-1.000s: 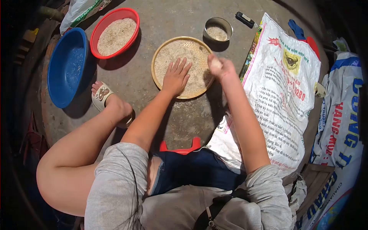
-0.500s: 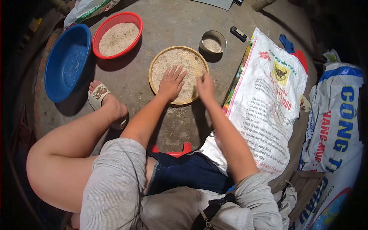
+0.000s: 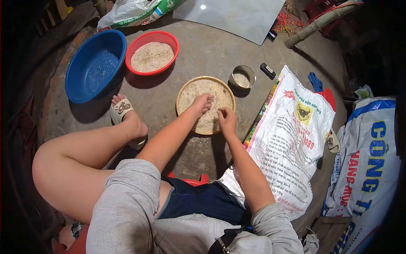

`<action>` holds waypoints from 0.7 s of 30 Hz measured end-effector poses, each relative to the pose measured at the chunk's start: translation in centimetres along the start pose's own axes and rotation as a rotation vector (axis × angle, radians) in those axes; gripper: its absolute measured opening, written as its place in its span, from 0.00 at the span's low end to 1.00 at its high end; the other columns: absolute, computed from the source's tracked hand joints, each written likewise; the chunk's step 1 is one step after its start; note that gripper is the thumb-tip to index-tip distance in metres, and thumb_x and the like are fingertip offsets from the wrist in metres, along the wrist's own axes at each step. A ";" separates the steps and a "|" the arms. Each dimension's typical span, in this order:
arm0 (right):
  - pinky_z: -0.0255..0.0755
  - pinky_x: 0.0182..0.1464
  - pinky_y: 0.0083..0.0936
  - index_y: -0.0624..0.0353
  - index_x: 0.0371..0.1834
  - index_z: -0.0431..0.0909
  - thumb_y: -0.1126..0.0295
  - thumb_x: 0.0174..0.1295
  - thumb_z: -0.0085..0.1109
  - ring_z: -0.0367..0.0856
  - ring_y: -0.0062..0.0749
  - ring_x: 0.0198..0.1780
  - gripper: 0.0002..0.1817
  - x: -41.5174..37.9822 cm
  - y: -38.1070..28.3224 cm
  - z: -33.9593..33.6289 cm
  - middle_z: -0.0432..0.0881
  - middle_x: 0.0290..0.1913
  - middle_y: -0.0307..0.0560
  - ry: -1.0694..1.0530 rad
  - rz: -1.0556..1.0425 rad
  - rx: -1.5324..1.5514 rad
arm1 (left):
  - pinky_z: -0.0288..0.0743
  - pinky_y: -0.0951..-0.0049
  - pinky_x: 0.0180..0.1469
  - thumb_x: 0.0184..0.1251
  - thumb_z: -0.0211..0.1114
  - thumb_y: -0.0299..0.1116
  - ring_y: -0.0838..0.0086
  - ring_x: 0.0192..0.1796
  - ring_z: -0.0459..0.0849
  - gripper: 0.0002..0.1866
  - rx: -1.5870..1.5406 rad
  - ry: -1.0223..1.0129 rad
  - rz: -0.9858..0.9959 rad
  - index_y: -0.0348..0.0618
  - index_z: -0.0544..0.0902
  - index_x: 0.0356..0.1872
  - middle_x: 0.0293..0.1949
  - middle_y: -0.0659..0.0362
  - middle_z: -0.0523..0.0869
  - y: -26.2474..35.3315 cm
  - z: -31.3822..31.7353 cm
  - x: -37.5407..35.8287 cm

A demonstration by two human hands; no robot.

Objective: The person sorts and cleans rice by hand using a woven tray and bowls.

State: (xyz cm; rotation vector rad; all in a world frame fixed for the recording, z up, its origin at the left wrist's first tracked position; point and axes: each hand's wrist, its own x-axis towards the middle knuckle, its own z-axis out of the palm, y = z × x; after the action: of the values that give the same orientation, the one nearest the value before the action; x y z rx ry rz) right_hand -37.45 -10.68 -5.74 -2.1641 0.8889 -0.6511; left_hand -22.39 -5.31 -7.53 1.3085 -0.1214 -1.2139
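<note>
A round woven bamboo tray (image 3: 180, 94) holds a spread layer of pale grain that looks like rice (image 3: 198, 88). My left hand (image 3: 202, 105) is over the middle of the tray, its fingers curled together; whatever it may hold is hidden. At the tray's lower right rim is my right hand (image 3: 227, 120), thumb and fingers drawn into a pinch. Anything between those fingertips is too small to make out. Just beyond the tray's upper right edge stands a small metal pot (image 3: 242, 78) with some of the same grain inside.
A red basin (image 3: 174, 63) of grain touches a blue basin (image 3: 72, 80) at upper left. To the right, a printed white sack (image 3: 292, 139) lies over my leg and the floor. Further off are a black object (image 3: 267, 70), a grey sheet (image 3: 228, 17) and a bamboo pole (image 3: 321, 25).
My left hand has gone from lying flat on the grain to curled fingers. My right hand has turned at the tray's edge. The view has tilted up, showing more of the far floor.
</note>
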 end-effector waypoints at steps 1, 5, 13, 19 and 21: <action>0.72 0.35 0.24 0.64 0.36 0.79 0.74 0.53 0.62 0.81 0.32 0.30 0.09 0.6 -1.4 -0.2 0.81 0.29 0.51 -0.001 0.000 -0.002 | 0.71 0.71 0.42 0.70 0.44 0.47 0.71 0.42 0.78 0.22 -0.131 -0.028 -0.265 0.43 0.76 0.52 0.43 0.59 0.82 0.2 0.3 -0.4; 0.72 0.38 0.30 0.65 0.33 0.78 0.76 0.53 0.57 0.78 0.42 0.33 0.05 2.3 -4.1 -0.4 0.78 0.32 0.51 -0.091 -0.049 0.330 | 0.77 0.66 0.47 0.72 0.39 0.41 0.66 0.42 0.80 0.20 -0.571 -0.188 -0.366 0.38 0.73 0.50 0.48 0.52 0.79 -0.9 0.5 0.3; 0.67 0.48 0.37 0.60 0.41 0.73 0.74 0.50 0.60 0.73 0.50 0.45 0.14 -1.6 -0.3 0.0 0.75 0.39 0.56 -0.104 -0.259 -0.171 | 0.78 0.73 0.37 0.65 0.44 0.32 0.65 0.37 0.81 0.17 -0.567 -0.020 -0.261 0.28 0.74 0.43 0.35 0.51 0.79 -0.5 -2.1 1.9; 0.69 0.39 0.38 0.63 0.30 0.73 0.75 0.46 0.62 0.74 0.49 0.36 0.09 -2.1 2.1 1.3 0.73 0.31 0.54 -0.263 -0.173 -0.189 | 0.78 0.73 0.36 0.63 0.45 0.33 0.66 0.36 0.81 0.17 -0.563 0.126 -0.308 0.30 0.75 0.43 0.35 0.51 0.79 -1.3 -3.8 1.5; 0.70 0.38 0.37 0.64 0.29 0.74 0.75 0.47 0.61 0.75 0.48 0.34 0.07 -1.6 2.4 1.0 0.74 0.29 0.54 -0.196 -0.132 -0.156 | 0.78 0.74 0.35 0.65 0.44 0.34 0.67 0.36 0.80 0.17 -0.545 0.116 -0.336 0.30 0.74 0.44 0.37 0.51 0.79 -1.4 -3.0 1.2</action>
State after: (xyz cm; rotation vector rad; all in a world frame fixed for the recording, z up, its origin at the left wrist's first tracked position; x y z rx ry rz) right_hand -38.77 -10.32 -8.48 -2.3941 0.7180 -0.4342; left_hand -20.67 -3.91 -10.29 0.9315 0.5004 -1.3257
